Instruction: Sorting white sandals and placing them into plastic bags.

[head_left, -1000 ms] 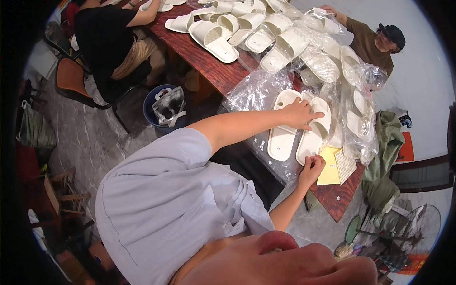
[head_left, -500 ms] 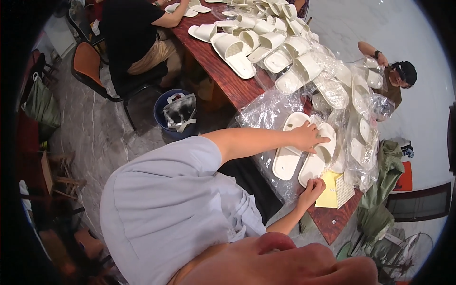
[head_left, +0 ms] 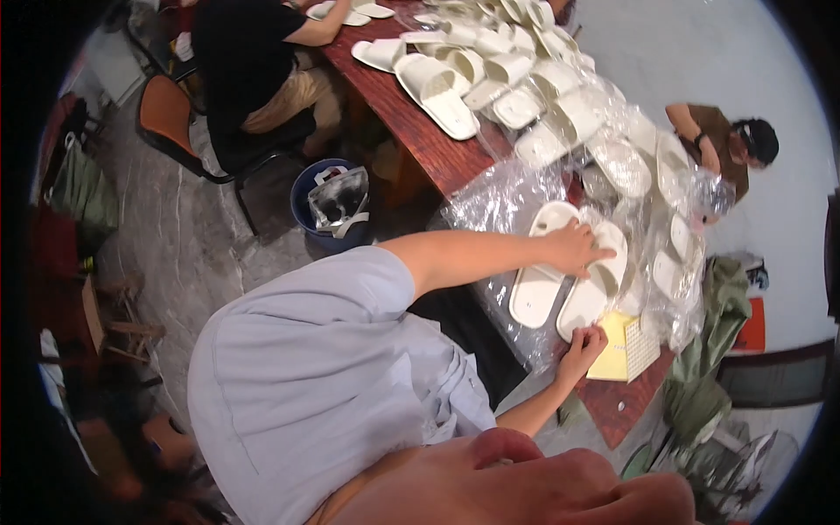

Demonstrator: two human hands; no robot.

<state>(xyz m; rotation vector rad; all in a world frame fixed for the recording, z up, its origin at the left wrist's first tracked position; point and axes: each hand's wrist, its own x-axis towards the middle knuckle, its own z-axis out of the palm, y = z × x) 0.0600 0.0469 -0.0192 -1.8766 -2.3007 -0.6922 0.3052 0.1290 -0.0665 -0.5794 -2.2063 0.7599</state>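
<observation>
head view: left hand [head_left: 577, 248] flat, unclenched on white slippers [head_left: 569, 280]; right hand [head_left: 584, 346] pinching the near slipper's heel end

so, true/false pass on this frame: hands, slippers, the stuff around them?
1. The left hand rests on a pair of white slippers. True.
2. That pair lies on clear plastic wrap. True.
3. The pad beside the right hand is blue. False: the pad is yellow.
4. The bin on the floor is red. False: it is blue.
5. The right hand is up at the far end of the table. False: it is at the near end of the pair, by the pad.
</observation>
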